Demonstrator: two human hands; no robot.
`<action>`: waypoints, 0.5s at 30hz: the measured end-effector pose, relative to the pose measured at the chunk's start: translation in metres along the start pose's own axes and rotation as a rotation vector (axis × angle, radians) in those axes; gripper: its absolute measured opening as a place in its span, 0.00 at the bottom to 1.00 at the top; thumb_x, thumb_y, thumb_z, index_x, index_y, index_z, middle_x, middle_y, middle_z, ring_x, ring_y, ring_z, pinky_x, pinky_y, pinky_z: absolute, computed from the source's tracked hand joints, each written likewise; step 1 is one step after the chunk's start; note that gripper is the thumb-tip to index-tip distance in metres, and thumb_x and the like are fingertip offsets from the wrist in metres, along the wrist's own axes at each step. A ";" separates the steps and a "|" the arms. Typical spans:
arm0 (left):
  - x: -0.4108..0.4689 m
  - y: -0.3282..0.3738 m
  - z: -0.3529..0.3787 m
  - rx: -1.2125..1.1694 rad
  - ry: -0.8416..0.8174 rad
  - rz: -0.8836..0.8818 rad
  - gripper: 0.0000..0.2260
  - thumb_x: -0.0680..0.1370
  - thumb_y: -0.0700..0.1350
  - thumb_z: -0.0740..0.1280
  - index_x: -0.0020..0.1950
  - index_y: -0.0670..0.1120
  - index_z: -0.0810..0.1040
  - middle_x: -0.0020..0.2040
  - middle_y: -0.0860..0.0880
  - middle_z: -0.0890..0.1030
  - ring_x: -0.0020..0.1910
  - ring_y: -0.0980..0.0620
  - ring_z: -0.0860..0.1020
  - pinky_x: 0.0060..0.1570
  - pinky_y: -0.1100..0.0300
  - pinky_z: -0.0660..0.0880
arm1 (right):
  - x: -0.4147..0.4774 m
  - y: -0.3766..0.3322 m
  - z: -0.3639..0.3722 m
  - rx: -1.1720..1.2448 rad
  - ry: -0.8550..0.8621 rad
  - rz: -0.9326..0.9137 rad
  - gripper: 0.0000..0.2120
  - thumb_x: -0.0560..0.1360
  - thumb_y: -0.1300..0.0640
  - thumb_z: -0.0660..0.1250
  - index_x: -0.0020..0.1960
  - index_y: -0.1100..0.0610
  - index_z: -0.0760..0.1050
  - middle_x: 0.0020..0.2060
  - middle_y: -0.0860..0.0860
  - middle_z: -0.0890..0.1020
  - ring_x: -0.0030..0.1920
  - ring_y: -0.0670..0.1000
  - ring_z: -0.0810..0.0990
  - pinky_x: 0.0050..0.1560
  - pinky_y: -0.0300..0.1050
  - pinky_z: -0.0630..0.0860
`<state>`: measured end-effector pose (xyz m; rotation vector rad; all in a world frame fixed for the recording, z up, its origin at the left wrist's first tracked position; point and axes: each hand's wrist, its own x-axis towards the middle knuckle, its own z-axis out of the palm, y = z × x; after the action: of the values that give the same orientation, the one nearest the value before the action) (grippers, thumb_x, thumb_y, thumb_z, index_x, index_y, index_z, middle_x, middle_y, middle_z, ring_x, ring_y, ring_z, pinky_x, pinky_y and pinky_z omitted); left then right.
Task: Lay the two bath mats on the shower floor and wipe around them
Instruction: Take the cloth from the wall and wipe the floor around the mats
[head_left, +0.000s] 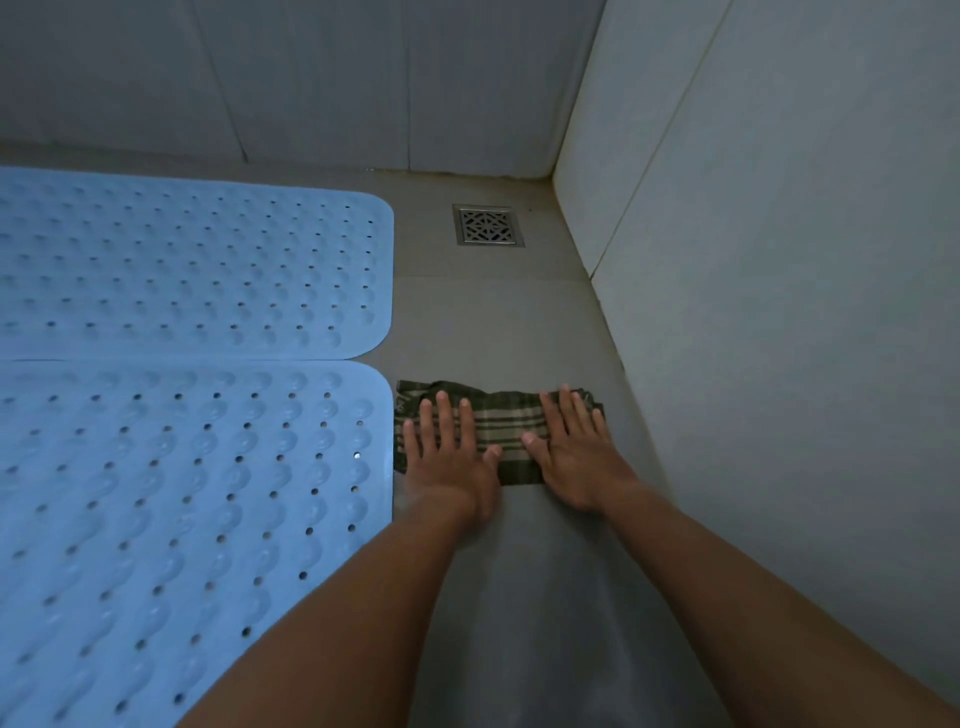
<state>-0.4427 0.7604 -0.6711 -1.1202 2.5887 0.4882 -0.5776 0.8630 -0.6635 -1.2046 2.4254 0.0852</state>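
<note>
- Nearest us, our left forearm (332, 634) crosses the corner of the near mat (182, 493). Our right forearm (753, 597) runs in alongside the wall (779, 312).
- Both arms reach forward and nearly straight, ending at the cloth (506, 431).
- Our left hand (447, 457) lies flat on the cloth's left half, fingers straight and spread. Its little finger is just beside the near mat's edge.
- Our right hand (576, 457) lies flat on the right half, fingers straight and pointing ahead.
- Neither grip closes on anything; both palms simply press the cloth to the floor (519, 322).
- The cloth's long axis runs left to right, across the bare strip between the mats and the wall, and its left end touches the near mat.
- The near mat and the far mat (197, 270) lie flat, side by side to our left, their long edges meeting.
- We judge the laying done and the wiping under way.
- The unwiped strip runs straight ahead of both hands toward the drain (488, 226), so the next push likely goes forward along the mats' short edges.
- Both hands are equally near, and the left must keep clear of the mat edge so as not to lift it.
</note>
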 end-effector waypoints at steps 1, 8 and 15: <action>-0.009 0.001 0.004 -0.005 0.006 -0.003 0.31 0.83 0.60 0.42 0.80 0.45 0.34 0.79 0.42 0.32 0.77 0.41 0.31 0.75 0.43 0.32 | -0.009 0.000 0.004 0.017 0.001 0.008 0.33 0.83 0.39 0.42 0.81 0.55 0.36 0.79 0.56 0.35 0.78 0.53 0.32 0.77 0.53 0.32; -0.062 0.005 0.030 -0.012 0.024 -0.002 0.32 0.83 0.60 0.42 0.80 0.45 0.34 0.79 0.41 0.33 0.78 0.41 0.32 0.75 0.43 0.33 | -0.064 0.003 0.029 0.028 -0.035 0.024 0.34 0.83 0.38 0.43 0.81 0.55 0.39 0.79 0.57 0.35 0.78 0.54 0.32 0.76 0.53 0.32; -0.063 0.002 0.026 -0.007 -0.025 0.032 0.32 0.83 0.61 0.42 0.79 0.46 0.32 0.79 0.42 0.32 0.77 0.42 0.31 0.75 0.43 0.33 | -0.071 -0.001 0.031 -0.005 -0.064 0.060 0.33 0.83 0.39 0.42 0.80 0.53 0.35 0.78 0.56 0.33 0.78 0.54 0.31 0.76 0.55 0.31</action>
<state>-0.3991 0.8133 -0.6704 -1.0691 2.5890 0.5162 -0.5282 0.9225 -0.6629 -1.1142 2.4071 0.1452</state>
